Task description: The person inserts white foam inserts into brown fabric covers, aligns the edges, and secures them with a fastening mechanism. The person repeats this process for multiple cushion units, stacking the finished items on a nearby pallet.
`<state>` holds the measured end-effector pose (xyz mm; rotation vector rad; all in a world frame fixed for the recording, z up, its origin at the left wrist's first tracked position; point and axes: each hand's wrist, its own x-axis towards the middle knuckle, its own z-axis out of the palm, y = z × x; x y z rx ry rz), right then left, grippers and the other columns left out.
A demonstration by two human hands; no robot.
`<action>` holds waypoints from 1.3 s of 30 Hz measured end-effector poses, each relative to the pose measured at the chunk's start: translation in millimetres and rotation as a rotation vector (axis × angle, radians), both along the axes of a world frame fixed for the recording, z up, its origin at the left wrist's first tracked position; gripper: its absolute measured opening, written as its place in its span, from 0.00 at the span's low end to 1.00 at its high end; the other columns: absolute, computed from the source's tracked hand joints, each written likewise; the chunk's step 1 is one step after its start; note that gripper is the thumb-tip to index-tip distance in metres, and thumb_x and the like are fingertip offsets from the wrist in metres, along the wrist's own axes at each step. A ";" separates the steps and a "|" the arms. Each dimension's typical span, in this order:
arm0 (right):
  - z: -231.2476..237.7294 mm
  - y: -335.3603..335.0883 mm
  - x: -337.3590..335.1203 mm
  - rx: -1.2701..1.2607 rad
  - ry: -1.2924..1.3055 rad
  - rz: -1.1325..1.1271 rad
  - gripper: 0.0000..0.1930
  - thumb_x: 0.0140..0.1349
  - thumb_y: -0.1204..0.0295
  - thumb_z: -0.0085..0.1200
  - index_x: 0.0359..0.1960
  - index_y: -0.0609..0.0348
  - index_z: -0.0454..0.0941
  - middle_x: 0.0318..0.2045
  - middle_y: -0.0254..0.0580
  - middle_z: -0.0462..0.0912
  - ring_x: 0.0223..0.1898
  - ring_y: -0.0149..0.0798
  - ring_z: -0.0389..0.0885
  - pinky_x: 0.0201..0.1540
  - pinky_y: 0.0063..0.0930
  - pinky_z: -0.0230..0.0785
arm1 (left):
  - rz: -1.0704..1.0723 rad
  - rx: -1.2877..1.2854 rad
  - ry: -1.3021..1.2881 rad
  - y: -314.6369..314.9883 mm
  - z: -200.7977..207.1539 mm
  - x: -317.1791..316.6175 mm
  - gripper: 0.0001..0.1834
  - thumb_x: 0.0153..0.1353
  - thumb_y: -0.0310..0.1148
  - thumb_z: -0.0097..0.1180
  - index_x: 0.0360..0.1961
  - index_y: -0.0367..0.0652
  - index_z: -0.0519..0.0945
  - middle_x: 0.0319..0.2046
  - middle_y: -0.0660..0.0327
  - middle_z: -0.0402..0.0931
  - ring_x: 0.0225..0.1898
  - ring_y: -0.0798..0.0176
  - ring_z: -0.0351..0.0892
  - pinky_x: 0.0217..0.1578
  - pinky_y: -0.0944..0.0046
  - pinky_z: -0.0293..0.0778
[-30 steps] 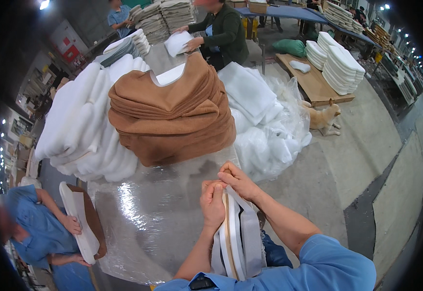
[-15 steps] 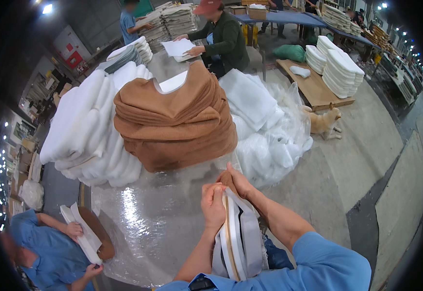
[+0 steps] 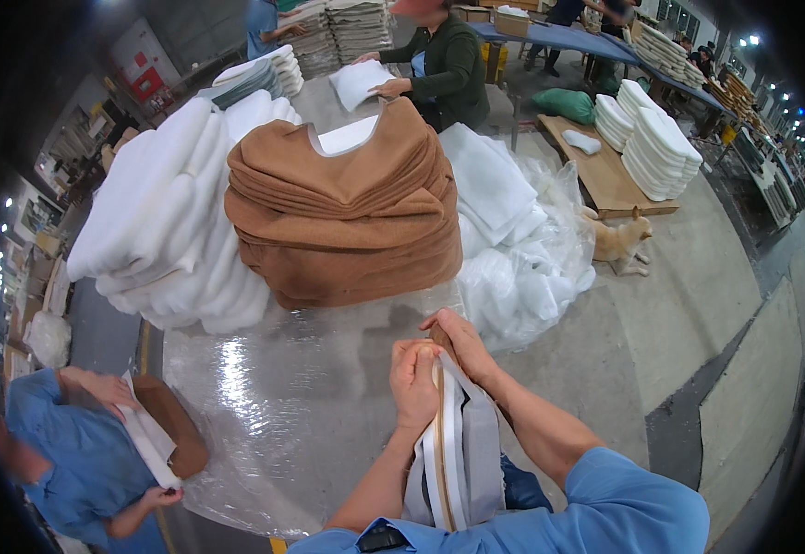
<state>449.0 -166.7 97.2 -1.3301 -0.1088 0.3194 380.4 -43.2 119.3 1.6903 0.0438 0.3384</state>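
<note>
Against my front I have a long cushion point(image 3: 476, 452), standing on edge, with white padding, grey cloth and a thin tan strip along its side. Brown fabric shows at its far end, where both hands are. My left hand point(image 3: 415, 386) is closed around the near side of that end, with the thumb on top. Wrapped over the brown end from the right, my right hand point(image 3: 463, 345) has its fingers curled. Just beyond them, a tall stack of brown fabric pieces point(image 3: 347, 222) with a curved notch sits on the plastic-covered table point(image 3: 301, 397).
White padding stacks point(image 3: 157, 212) stand left of the brown pile; bagged white padding point(image 3: 522, 268) lies right. A co-worker point(image 3: 79, 452) at lower left handles a brown and white piece. Another person point(image 3: 448, 69) holds a white sheet opposite. A dog point(image 3: 619, 242) lies on the floor.
My right fingers have curled further over the brown end, while my left hand keeps its grip. The lower-left co-worker's upper hand has shifted along their piece. The whole view has tilted slightly.
</note>
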 end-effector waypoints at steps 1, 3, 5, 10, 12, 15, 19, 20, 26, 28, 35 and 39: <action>0.7 -0.8 -0.6 0.005 -0.028 0.014 0.26 0.81 0.50 0.41 0.48 0.62 0.81 0.38 0.36 0.76 0.43 0.31 0.72 0.52 0.29 0.67 | 0.005 -0.013 -0.011 0.1 -1.5 0.2 0.12 0.76 0.31 0.52 0.38 0.36 0.84 0.44 0.56 0.78 0.48 0.57 0.78 0.54 0.60 0.72; 0.5 -4.0 -2.4 0.011 -0.023 0.083 0.23 0.82 0.52 0.43 0.54 0.61 0.78 0.40 0.35 0.75 0.45 0.30 0.71 0.54 0.28 0.66 | 0.014 -0.034 -0.032 0.1 -3.7 1.2 0.13 0.76 0.31 0.52 0.38 0.36 0.84 0.44 0.56 0.78 0.48 0.56 0.78 0.54 0.60 0.73; -1.5 -7.0 -4.8 0.020 -0.020 0.130 0.21 0.81 0.55 0.44 0.60 0.60 0.74 0.42 0.34 0.74 0.47 0.29 0.70 0.55 0.27 0.66 | 0.013 -0.004 -0.024 -0.1 -4.7 1.3 0.13 0.76 0.31 0.52 0.38 0.36 0.84 0.44 0.56 0.78 0.48 0.56 0.78 0.53 0.59 0.73; 1.0 -16.8 -8.6 0.107 0.041 0.190 0.28 0.79 0.53 0.49 0.71 0.56 0.64 0.51 0.34 0.73 0.52 0.30 0.70 0.59 0.28 0.66 | -0.010 0.046 -0.049 -0.3 1.4 5.8 0.12 0.76 0.29 0.51 0.38 0.35 0.83 0.44 0.57 0.78 0.48 0.60 0.78 0.54 0.62 0.72; 8.2 -26.3 -15.9 0.245 0.105 0.129 0.28 0.79 0.55 0.51 0.72 0.55 0.63 0.56 0.36 0.75 0.57 0.32 0.71 0.63 0.30 0.65 | -0.019 0.050 -0.045 -0.2 2.7 5.9 0.12 0.76 0.29 0.51 0.38 0.34 0.84 0.44 0.57 0.78 0.49 0.60 0.78 0.54 0.62 0.72; 26.4 -37.7 -37.5 -0.124 -0.145 0.001 0.23 0.76 0.57 0.55 0.66 0.56 0.70 0.53 0.40 0.79 0.55 0.36 0.77 0.59 0.34 0.69 | -0.008 0.094 -0.078 0.9 1.8 8.9 0.13 0.76 0.31 0.51 0.39 0.36 0.85 0.46 0.56 0.78 0.50 0.57 0.78 0.54 0.60 0.73; 69.4 -40.8 -58.4 -0.777 -0.254 0.066 0.13 0.74 0.61 0.58 0.43 0.59 0.78 0.35 0.48 0.82 0.39 0.47 0.84 0.43 0.42 0.74 | -0.011 0.084 -0.099 -0.9 1.5 11.3 0.13 0.76 0.32 0.51 0.39 0.37 0.85 0.48 0.57 0.78 0.50 0.58 0.79 0.54 0.60 0.74; 70.9 -39.7 -58.5 -0.755 -0.293 0.066 0.13 0.74 0.62 0.57 0.39 0.60 0.76 0.32 0.50 0.81 0.36 0.50 0.83 0.40 0.44 0.73 | -0.017 0.093 -0.082 -1.7 2.2 10.5 0.13 0.76 0.32 0.51 0.39 0.37 0.86 0.48 0.57 0.78 0.50 0.58 0.78 0.54 0.60 0.74; 61.0 -21.6 -70.8 -0.681 -0.550 0.132 0.17 0.75 0.62 0.55 0.33 0.64 0.73 0.28 0.56 0.80 0.30 0.57 0.79 0.36 0.46 0.72 | -0.040 -0.004 -0.016 2.6 -1.2 3.4 0.14 0.77 0.33 0.52 0.39 0.38 0.86 0.49 0.57 0.77 0.53 0.60 0.77 0.56 0.61 0.73; 50.5 -22.6 -64.1 -0.620 -0.580 0.173 0.17 0.75 0.61 0.54 0.34 0.64 0.73 0.27 0.53 0.79 0.29 0.52 0.80 0.36 0.45 0.72 | -0.018 0.014 -0.017 10.1 -2.3 3.7 0.14 0.77 0.34 0.53 0.39 0.38 0.87 0.49 0.57 0.77 0.54 0.61 0.77 0.57 0.61 0.72; 18.6 -28.0 21.6 -0.214 -0.248 -0.020 0.19 0.80 0.54 0.49 0.53 0.56 0.82 0.46 0.32 0.84 0.50 0.32 0.79 0.56 0.29 0.69 | 0.003 0.063 -0.056 8.0 -5.1 7.3 0.13 0.75 0.34 0.54 0.40 0.37 0.87 0.49 0.56 0.78 0.52 0.58 0.79 0.56 0.61 0.73; -3.9 -10.7 14.8 0.074 0.046 0.173 0.19 0.79 0.53 0.50 0.53 0.55 0.82 0.46 0.32 0.82 0.49 0.28 0.76 0.56 0.26 0.68 | 0.027 0.103 -0.103 7.9 -1.1 9.8 0.12 0.74 0.32 0.54 0.40 0.36 0.87 0.47 0.55 0.82 0.51 0.57 0.80 0.55 0.61 0.74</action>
